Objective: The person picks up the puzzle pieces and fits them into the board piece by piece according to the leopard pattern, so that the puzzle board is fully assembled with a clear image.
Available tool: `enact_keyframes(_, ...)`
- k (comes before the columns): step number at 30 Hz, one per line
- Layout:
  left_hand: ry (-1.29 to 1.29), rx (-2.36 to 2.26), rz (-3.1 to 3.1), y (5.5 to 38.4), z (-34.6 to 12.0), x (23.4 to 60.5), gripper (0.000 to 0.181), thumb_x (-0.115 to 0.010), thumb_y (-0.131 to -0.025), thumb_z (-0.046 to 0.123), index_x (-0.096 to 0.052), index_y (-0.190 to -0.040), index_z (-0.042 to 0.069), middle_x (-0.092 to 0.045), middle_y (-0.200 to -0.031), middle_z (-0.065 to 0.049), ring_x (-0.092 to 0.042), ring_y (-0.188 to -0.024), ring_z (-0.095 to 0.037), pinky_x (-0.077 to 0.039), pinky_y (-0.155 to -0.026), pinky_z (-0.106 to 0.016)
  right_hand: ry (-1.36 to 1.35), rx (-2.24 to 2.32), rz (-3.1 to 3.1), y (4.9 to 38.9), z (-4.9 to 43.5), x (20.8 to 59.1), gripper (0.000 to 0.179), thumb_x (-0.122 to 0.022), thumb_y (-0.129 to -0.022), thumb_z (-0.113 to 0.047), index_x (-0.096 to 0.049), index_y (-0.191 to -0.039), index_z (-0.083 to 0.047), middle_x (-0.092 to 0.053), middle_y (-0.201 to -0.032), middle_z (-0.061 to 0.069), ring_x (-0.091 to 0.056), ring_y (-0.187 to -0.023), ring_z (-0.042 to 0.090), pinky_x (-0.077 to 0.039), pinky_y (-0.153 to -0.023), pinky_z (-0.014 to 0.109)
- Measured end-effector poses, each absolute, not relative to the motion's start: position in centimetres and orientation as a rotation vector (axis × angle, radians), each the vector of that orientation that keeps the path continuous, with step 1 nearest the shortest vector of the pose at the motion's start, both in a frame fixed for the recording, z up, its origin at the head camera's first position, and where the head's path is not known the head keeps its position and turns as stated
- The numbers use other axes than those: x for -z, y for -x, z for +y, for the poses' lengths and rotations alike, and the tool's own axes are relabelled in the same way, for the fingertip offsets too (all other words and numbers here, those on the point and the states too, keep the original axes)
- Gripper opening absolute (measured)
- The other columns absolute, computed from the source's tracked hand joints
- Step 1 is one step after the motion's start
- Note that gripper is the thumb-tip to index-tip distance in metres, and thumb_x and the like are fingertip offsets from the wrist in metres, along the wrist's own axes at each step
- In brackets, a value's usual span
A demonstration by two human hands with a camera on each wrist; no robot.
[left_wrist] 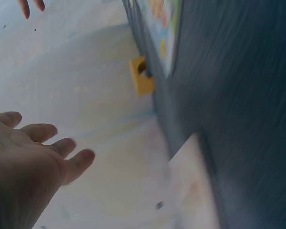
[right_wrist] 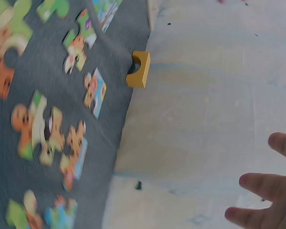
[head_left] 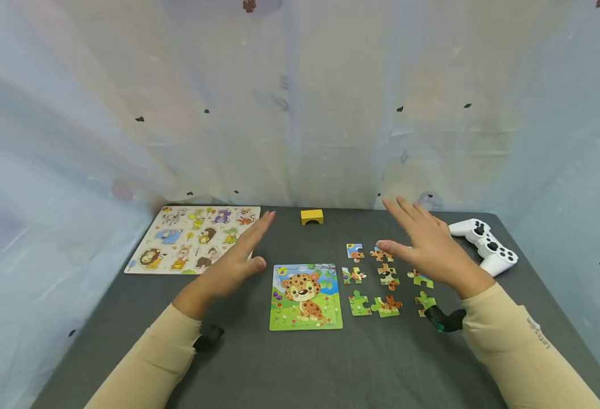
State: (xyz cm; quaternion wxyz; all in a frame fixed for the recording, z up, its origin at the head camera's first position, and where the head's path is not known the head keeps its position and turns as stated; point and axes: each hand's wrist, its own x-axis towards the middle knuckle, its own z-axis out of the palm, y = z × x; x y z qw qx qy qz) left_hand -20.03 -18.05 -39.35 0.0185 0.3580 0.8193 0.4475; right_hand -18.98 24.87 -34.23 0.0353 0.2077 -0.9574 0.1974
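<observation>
Both hands hover above the dark table, holding nothing. My left hand (head_left: 234, 262) has its fingers extended between the animal peg board and the leopard picture board (head_left: 306, 297). In the left wrist view its fingers (left_wrist: 42, 132) are spread. My right hand (head_left: 429, 248) is raised over the right side, fingers straight, thumb out to the left. Below and left of it lie several loose jigsaw pieces (head_left: 359, 304) in rough rows, with leopard and grass parts printed on them; the hand and wrist strap partly cover the rightmost ones. The right wrist view shows the pieces (right_wrist: 25, 129) closer.
The cream animal board (head_left: 198, 238) lies at the back left. A yellow arch block (head_left: 312, 216) stands near the back edge. At the right a white game controller (head_left: 486, 245) lies partly behind the right hand. A pale curtain (head_left: 330, 113) hangs around the table.
</observation>
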Motion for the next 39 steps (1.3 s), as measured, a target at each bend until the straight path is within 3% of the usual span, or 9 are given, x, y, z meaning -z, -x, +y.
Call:
enact_keyframes(3, -1.015, -1.542, 2.438, 19.7, -17.2, 41.2, 0.104, -0.030, -0.106, 0.080, -0.003, -0.176, 0.009, 0.000, -0.182, -0.012, 0.000, -0.165, -0.037, -0.004, -0.126, -0.069, -0.650, -0.746, -2.894, 19.6, 24.6, 35.2, 0.085, -0.056, -0.110, -0.060, -0.014, -0.178, -0.029, -0.014, -0.181, 0.011, -0.013, -0.161, 0.052, -0.014, -0.110, 0.086)
enact_keyframes(8, -0.685, -1.582, 2.344, 19.1, -15.4, 43.8, 0.098, -0.020, -0.110, 0.075, 0.005, -0.175, 0.006, 0.002, -0.181, -0.018, -0.004, -0.164, -0.039, -0.005, -0.128, -0.063, -0.656, -1.051, -2.804, 20.9, 24.2, 37.1, 0.076, -0.048, -0.115, -0.052, -0.012, -0.178, -0.028, -0.013, -0.181, 0.009, -0.011, -0.162, 0.047, -0.010, -0.116, 0.083)
enact_keyframes(12, -0.556, -1.561, 2.299, 18.7, -14.6, 44.8, 0.094, -0.028, -0.112, 0.070, 0.000, -0.176, 0.008, -0.005, -0.180, -0.018, -0.010, -0.164, -0.039, -0.009, -0.127, -0.066, -0.640, -1.263, -2.738, 21.8, 23.6, 39.1, 0.076, -0.049, -0.116, -0.049, -0.013, -0.178, -0.024, -0.014, -0.180, 0.012, -0.014, -0.163, 0.042, -0.016, -0.120, 0.077)
enact_keyframes(16, -0.538, -1.498, 2.275, 18.6, -14.4, 45.3, 0.087, -0.046, -0.114, 0.059, -0.010, -0.177, 0.010, -0.017, -0.179, -0.017, -0.017, -0.163, -0.038, -0.018, -0.126, -0.066, -0.569, -1.377, -2.747, 22.6, 23.2, 42.0, 0.080, -0.056, -0.113, -0.051, -0.020, -0.177, -0.019, -0.025, -0.177, 0.017, -0.027, -0.159, 0.043, -0.027, -0.119, 0.074)
enact_keyframes(20, -0.649, -1.313, 2.357, 18.8, -15.0, 45.9, 0.098, -0.075, -0.102, 0.052, -0.023, -0.176, 0.013, -0.023, -0.178, -0.012, -0.019, -0.162, -0.037, -0.024, -0.124, -0.066, -0.474, -1.394, -2.796, 23.3, 23.1, 45.4, 0.086, -0.068, -0.107, -0.053, -0.031, -0.173, -0.012, -0.034, -0.172, 0.019, -0.037, -0.153, 0.044, -0.036, -0.116, 0.070)
enact_keyframes(24, -0.867, -1.041, 2.461, 18.8, -16.1, 46.8, 0.125, -0.094, -0.083, 0.056, -0.024, -0.175, 0.011, -0.016, -0.181, -0.007, -0.011, -0.165, -0.034, -0.015, -0.123, -0.072, -0.440, -1.230, -2.848, 23.9, 23.0, 47.9, 0.086, -0.076, -0.103, -0.053, -0.043, -0.168, -0.007, -0.041, -0.167, 0.019, -0.036, -0.152, 0.044, -0.035, -0.115, 0.070)
enact_keyframes(30, -0.963, -0.827, 2.493, 18.4, -16.9, 47.0, 0.150, -0.098, -0.067, 0.069, -0.013, -0.177, 0.012, 0.000, -0.182, -0.003, 0.001, -0.166, -0.029, -0.003, -0.126, -0.067, -0.479, -0.965, -2.900, 24.3, 22.4, 48.8, 0.074, -0.079, -0.101, -0.048, -0.057, -0.158, -0.005, -0.044, -0.164, 0.019, -0.035, -0.149, 0.045, -0.030, -0.116, 0.070)
enact_keyframes(39, -0.967, -0.773, 2.502, 18.7, -16.9, 47.0, 0.157, -0.101, -0.063, 0.066, -0.008, -0.176, 0.008, 0.003, -0.182, -0.010, 0.003, -0.166, -0.031, -0.001, -0.128, -0.061, -0.418, -0.930, -2.916, 24.6, 22.4, 49.0, 0.064, -0.079, -0.102, -0.048, -0.065, -0.150, -0.008, -0.044, -0.163, 0.017, -0.035, -0.147, 0.043, -0.030, -0.115, 0.070)
